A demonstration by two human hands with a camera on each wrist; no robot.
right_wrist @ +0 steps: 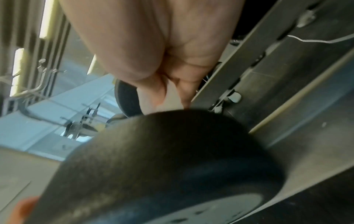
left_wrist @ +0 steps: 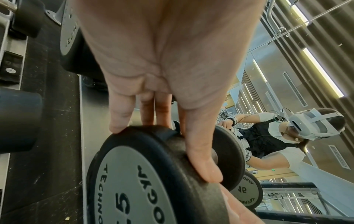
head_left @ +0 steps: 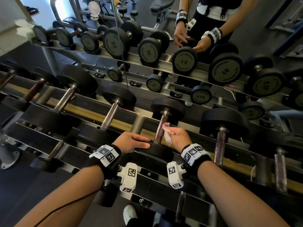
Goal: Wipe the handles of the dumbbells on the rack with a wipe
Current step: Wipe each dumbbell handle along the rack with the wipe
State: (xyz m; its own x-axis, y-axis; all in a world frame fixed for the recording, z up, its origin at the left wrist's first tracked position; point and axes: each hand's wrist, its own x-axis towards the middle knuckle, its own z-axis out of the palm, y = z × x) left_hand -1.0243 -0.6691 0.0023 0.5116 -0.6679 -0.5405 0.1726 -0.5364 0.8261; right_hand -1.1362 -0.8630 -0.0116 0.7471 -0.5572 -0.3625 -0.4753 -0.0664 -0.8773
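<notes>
"TECHNOGYM" and "5" on dumbbell end plate (left_wrist: 132, 186)

Dumbbells (head_left: 164, 126) side by side on the rack (head_left: 101, 112), mirror (head_left: 164, 22) behind, wipe (head_left: 167, 133) against one handle (head_left: 159, 130)

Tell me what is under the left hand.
The left hand rests on the near black weight of one dumbbell, thumb over its rim. The rack rail beneath that weight is hidden.
</notes>
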